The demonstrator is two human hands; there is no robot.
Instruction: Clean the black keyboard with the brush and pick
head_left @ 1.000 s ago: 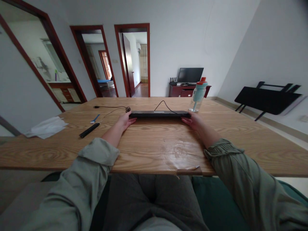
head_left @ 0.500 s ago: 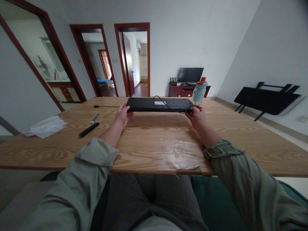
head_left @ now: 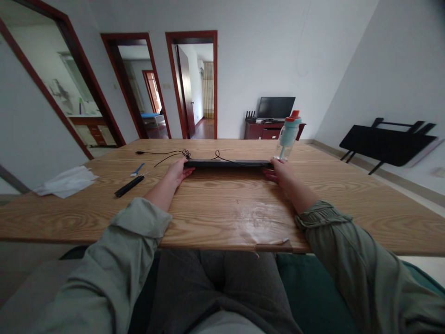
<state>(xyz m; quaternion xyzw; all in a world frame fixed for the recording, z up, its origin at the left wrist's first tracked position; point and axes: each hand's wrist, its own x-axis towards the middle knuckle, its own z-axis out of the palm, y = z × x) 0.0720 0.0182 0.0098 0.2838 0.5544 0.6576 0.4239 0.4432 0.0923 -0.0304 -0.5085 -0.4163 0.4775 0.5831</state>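
A black keyboard [head_left: 227, 163] is held level just above the table, nearly edge-on to me, so its keys and underside hardly show. My left hand [head_left: 178, 171] is closed on its left end, and my right hand [head_left: 281, 170] grips the right end, fingers curled beneath. Its thin black cable [head_left: 174, 152] loops behind it and trails left over the tabletop. A clear bottle with a red and teal lid [head_left: 288, 134] stands right behind my right hand. Left of my left hand lie a small blue brush [head_left: 138, 170] and a black stick-like tool [head_left: 129, 186].
A crumpled white cloth or tissue [head_left: 67, 182] lies at the left of the wooden table [head_left: 208, 213]. Near the front edge, the surface has a shiny worn patch and a brown strip [head_left: 274, 247]. A folded black table [head_left: 387, 144] leans by the right wall.
Both hands have lowered the keyboard and tilted it from showing its labelled underside to edge-on. More of the cable behind it has come into view.
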